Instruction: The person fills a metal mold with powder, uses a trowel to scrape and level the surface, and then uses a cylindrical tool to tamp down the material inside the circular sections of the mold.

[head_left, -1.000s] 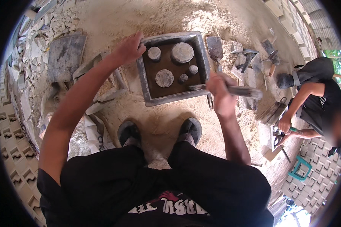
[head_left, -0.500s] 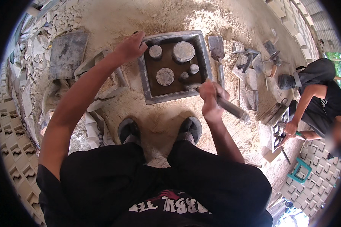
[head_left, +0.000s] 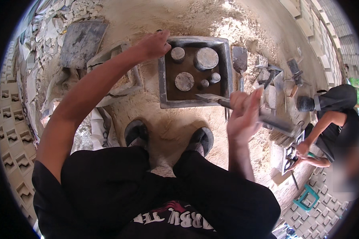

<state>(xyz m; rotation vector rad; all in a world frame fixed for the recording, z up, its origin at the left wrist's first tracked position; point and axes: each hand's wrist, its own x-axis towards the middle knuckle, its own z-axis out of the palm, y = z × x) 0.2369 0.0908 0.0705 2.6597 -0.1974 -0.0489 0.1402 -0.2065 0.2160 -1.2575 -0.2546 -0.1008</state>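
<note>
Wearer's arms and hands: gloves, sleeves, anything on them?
Both forearms are bare, with no long sleeves. The left hand and right hand are ungloved, and no watch, ring or wristband shows. The black clothing ends above the elbows; a black short-sleeve top is likely, though its edge is unclear.

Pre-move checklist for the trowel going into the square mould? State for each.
1. Left hand steadies the mould: ok, it rests on the top left corner of the square mould.
2. Right hand has the trowel: ok, fingers wrap the handle, though some look loosely spread.
3. Blade placement: ok, tip lies at the mould's lower right rim.
4. Round pegs standing inside: ok, five show, upright.
5. Feet apart from the mould: ok, both shoes sit below it.
6. Co-worker apart: ok, busy at the right, away from the mould.
</note>
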